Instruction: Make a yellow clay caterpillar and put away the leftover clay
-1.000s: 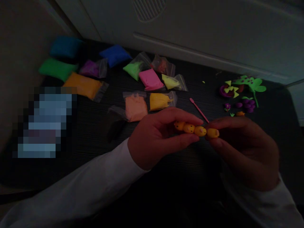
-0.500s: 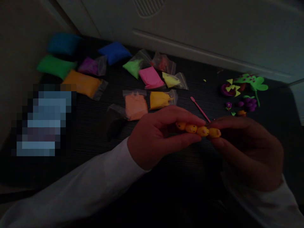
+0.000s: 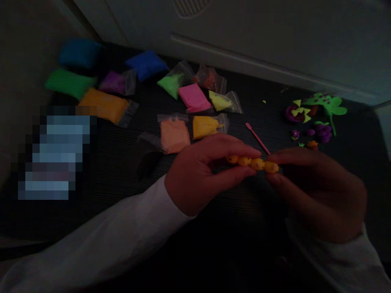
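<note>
A row of small yellow clay chicks (image 3: 244, 161), with dark eye dots and pinkish beaks, spans the space between my hands above the dark table. My left hand (image 3: 198, 175) is closed, its thumb and fingers pinching the row from its left end to its middle. At the row's right end, my right hand (image 3: 324, 191) grips the last chick between thumb and forefinger. Just beyond the fingers lies a pink modelling tool (image 3: 258, 139). Behind my left hand are a bag of peach clay (image 3: 174, 136) and a bag of yellow clay (image 3: 206, 127).
Bags of clay, among them pink (image 3: 194, 97), orange (image 3: 104, 105), green (image 3: 70, 83) and blue (image 3: 146, 65), spread over the back and left. Clay pieces stand at the right: a green leafy shape (image 3: 331, 105), purple grapes (image 3: 323, 132) and a purple bowl (image 3: 290, 114). A pixelated bright patch (image 3: 55, 156) covers the left.
The rightmost chick has shifted slightly left against its neighbour and turned, its beak now nearer the middle. Both hands keep their hold. The view has shifted a little.
</note>
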A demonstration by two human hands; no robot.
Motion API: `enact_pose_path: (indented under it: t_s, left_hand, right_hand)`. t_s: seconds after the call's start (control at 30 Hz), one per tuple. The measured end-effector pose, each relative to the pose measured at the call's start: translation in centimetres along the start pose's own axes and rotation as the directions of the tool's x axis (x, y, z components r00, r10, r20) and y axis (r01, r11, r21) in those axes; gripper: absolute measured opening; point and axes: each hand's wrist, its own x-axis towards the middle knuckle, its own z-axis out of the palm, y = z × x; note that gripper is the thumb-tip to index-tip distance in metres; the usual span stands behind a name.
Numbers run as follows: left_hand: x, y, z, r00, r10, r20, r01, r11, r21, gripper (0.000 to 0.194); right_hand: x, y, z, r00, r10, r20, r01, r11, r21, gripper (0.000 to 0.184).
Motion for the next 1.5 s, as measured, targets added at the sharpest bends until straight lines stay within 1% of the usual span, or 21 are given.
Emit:
enact_pose_path:
  t_s: [0.07,0.13,0.4,0.67,0.87,1.03,1.2,1.37,1.5]
  left_hand:
    - [0.0,0.04,-0.03,1.0,-0.01,0.004,0.01,0.999,0.048,0.019]
    - [0.01,0.03,-0.02,1.0,0.002,0.003,-0.002,0.998,0.061,0.019]
    - [0.01,-0.32,0.17,0.999,0.045,-0.022,-0.045,0.999,0.011,0.019]
    - [-0.11,-0.21,0.22,0.999,0.027,-0.024,-0.027,1.0,-0.005,0.02]
    - [-0.06,-0.45,0.27,0.995,0.098,-0.036,-0.098,0.995,0.007,0.019]
    - [-0.11,-0.44,0.3,0.997,0.077,-0.031,-0.078,0.997,-0.005,0.019]
    - [-0.22,-0.53,0.41,0.996,0.085,-0.039,-0.086,0.996,-0.038,0.02]
    - [-0.19,-0.61,0.5,0.994,0.098,-0.048,-0.101,0.992,-0.078,0.02]
    - [-0.17,-0.35,0.43,0.998,0.043,-0.048,-0.045,0.998,-0.052,0.017]
  right_hand:
    - [0.03,0.08,0.02,1.0,-0.007,0.001,0.007,1.0,-0.012,0.028]
    - [0.06,0.15,0.04,1.0,-0.013,-0.005,0.012,1.0,-0.025,0.028]
    - [0.14,0.24,0.13,1.0,-0.003,0.0,0.003,0.999,-0.042,0.025]
    - [0.26,0.1,0.21,1.0,-0.008,-0.024,0.007,0.999,-0.031,0.026]
    - [0.22,0.11,0.3,1.0,-0.013,-0.016,0.013,1.0,-0.027,0.027]
    - [0.19,0.04,0.47,1.0,-0.01,-0.017,0.009,1.0,-0.012,0.028]
    - [0.05,0.02,0.51,0.999,0.031,-0.01,-0.03,0.999,0.038,0.032]
    - [0.22,-0.07,0.57,0.999,0.032,-0.015,-0.031,0.999,0.037,0.029]
    - [0.32,-0.14,0.73,1.0,0.013,0.012,-0.014,0.999,0.033,0.028]
